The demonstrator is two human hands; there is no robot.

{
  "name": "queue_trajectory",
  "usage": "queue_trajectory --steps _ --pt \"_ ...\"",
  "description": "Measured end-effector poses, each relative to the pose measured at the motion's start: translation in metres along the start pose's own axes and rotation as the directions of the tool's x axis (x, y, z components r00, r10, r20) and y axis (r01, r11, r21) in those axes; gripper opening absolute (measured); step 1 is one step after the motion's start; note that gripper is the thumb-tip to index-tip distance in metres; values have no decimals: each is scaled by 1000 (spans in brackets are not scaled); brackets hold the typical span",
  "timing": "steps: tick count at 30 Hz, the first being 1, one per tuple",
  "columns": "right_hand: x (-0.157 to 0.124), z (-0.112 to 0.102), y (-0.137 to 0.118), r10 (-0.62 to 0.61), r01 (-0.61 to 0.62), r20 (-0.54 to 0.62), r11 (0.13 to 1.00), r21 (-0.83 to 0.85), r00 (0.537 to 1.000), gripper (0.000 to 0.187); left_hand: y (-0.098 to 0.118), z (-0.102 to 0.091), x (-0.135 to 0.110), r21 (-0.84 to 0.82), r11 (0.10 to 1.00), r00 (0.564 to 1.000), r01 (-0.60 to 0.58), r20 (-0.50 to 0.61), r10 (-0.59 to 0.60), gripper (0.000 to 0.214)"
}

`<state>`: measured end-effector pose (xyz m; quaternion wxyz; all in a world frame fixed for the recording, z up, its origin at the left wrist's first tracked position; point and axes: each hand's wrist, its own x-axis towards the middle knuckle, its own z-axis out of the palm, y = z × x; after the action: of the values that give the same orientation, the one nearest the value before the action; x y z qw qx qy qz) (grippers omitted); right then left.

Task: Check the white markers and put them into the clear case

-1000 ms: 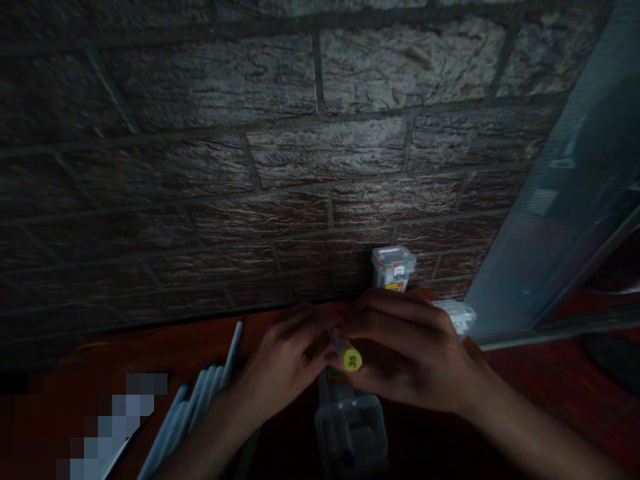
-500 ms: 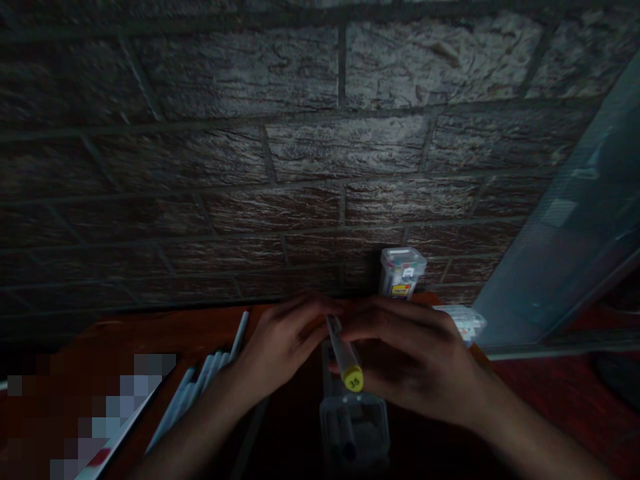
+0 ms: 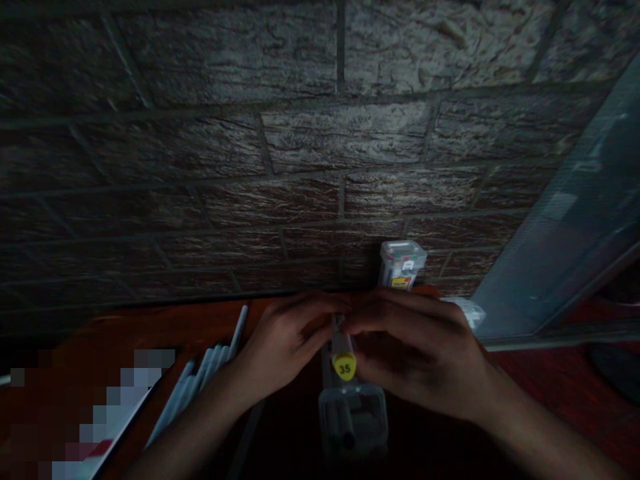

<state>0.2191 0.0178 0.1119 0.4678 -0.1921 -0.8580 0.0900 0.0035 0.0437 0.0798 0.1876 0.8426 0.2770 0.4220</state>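
Observation:
A marker (image 3: pixel 343 350) with a yellow end cap marked 35 points toward me, held between both hands over a dim reddish table (image 3: pixel 200 320). My left hand (image 3: pixel 283 343) pinches its far end from the left with curled fingers. My right hand (image 3: pixel 415 353) wraps over it from the right, fingers closed. Just below the marker an open clear plastic marker case (image 3: pixel 353 420) lies with a dark marker inside.
A brick wall (image 3: pixel 300 147) rises right behind the table. A clear box of markers (image 3: pixel 401 265) stands against it, another clear box (image 3: pixel 467 312) lies beside my right hand. Several pale markers (image 3: pixel 200 387) lie at left. A glass pane (image 3: pixel 565 233) leans at right.
The marker has swung from tilted to pointing straight at me, and both hands have closed in tighter around its far end. The view shifted slightly.

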Motion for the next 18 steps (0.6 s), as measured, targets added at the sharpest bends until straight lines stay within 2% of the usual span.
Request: queue_trajectory --steps 18 --pt "-1 -1 -2 2 -2 -4 1000 -26 1000 12 -2 -1 0 39 999 999 -36 -9 36 19"
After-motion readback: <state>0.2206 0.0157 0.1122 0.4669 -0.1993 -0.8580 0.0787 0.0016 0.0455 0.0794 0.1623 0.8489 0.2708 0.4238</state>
